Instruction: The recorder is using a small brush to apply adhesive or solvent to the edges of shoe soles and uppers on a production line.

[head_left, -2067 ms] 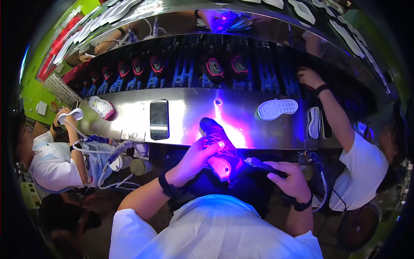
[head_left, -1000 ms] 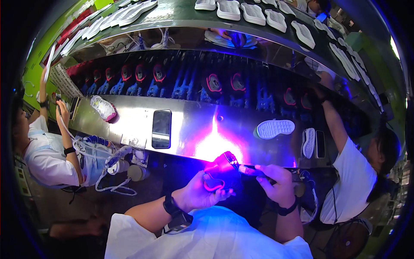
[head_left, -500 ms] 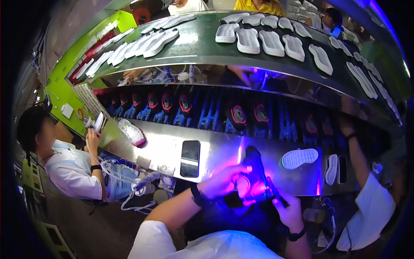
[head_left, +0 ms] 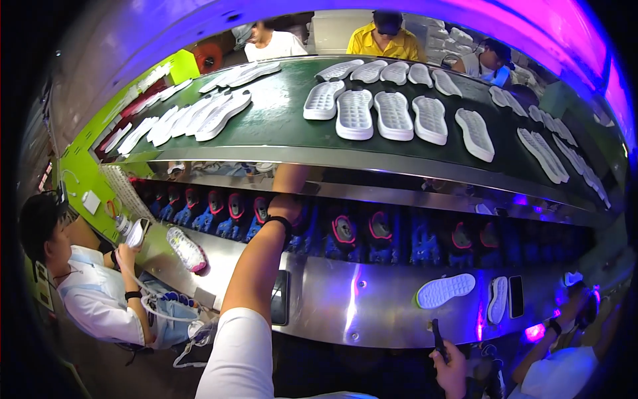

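Note:
My left arm stretches forward over the metal bench to the dark rack under the conveyor. My left hand is among the shoes there, its fingers hidden, so I cannot tell what they hold. Beside it in the rack stand dark shoe uppers with pink-edged openings, on blue supports. Close to the bench's front edge, my right hand is closed round a slim black stick-shaped tool that points up. A white shoe sole lies on the bench beyond it.
White soles line the green conveyor. On the bench are a phone partly behind my forearm, a white shoe, another sole and a second phone. Co-workers sit left and right; others are across the conveyor.
My left hand has gone from the dark shoe in front of me forward into the rack. That shoe and its purple glow are gone from before me. My right hand, with the tool, is lower.

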Available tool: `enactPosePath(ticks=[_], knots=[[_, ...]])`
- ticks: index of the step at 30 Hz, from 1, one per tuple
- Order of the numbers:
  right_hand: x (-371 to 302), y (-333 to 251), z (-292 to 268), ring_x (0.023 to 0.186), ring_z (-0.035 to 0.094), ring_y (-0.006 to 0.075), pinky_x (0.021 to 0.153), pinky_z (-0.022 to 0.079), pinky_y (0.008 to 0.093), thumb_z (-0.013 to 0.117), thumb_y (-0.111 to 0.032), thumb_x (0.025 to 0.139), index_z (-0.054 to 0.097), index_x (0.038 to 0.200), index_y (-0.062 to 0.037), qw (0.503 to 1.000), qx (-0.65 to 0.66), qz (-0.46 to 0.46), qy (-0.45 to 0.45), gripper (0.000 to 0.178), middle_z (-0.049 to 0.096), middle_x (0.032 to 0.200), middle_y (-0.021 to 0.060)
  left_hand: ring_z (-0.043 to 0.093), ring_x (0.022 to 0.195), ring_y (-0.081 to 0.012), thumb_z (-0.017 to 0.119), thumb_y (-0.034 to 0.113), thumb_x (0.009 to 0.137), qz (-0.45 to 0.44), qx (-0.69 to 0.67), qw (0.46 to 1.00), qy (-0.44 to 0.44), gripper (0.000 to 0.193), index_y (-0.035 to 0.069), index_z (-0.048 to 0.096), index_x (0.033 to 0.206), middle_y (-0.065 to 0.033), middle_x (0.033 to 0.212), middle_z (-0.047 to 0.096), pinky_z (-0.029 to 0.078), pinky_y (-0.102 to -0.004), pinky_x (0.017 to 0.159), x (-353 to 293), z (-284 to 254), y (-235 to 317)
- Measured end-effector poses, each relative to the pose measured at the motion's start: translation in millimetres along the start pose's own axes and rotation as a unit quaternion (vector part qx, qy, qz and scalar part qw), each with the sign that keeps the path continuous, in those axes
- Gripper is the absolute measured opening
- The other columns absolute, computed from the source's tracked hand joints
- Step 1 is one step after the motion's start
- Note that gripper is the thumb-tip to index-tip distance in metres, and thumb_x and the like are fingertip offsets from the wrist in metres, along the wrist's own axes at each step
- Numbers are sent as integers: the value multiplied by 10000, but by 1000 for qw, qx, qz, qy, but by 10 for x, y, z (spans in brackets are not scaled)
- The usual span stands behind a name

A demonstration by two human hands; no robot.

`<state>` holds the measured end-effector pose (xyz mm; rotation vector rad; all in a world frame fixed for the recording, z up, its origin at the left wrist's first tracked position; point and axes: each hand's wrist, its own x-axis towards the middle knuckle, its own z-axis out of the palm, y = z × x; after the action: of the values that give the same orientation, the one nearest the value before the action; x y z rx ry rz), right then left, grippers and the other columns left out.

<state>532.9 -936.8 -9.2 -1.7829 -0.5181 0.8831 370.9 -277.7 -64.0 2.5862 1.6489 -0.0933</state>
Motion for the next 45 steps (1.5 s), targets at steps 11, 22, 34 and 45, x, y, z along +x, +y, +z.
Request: enactPosePath(ticks=[11,22,34,45], knots=[[273,193,120,732,610,79,650,475,244,693,-21,984,666,1281,36,999,32,10,8,304,699,895,28,714,1153,-418,650,538,902,47,-20,986,-156,589,48,753,1211,-239,1258,733,571,-489,981,-594,33,1582],[125,216,-47,763,630,69,685,496,246,712,-35,983,663,1295,35,1000,10,-12,25,324,724,885,39,732,1104,-390,588,562,953,52,20,997,-59,523,142,776,1203,-195,1121,777,577,-479,959,-255,168,1256],[-6,403,-271,716,598,70,630,483,239,655,-54,1019,625,1392,3,996,66,19,58,378,710,929,27,753,1033,-409,591,379,923,31,6,991,-127,397,97,793,1117,-201,1076,784,596,-509,879,-509,549,2637],[118,393,-285,888,672,96,837,540,273,669,-79,1039,619,1419,19,990,119,2,71,396,730,1020,62,698,854,-415,651,344,884,550,192,813,-5,681,-138,548,1354,-295,922,680,550,-513,773,-3321,-445,2127]])
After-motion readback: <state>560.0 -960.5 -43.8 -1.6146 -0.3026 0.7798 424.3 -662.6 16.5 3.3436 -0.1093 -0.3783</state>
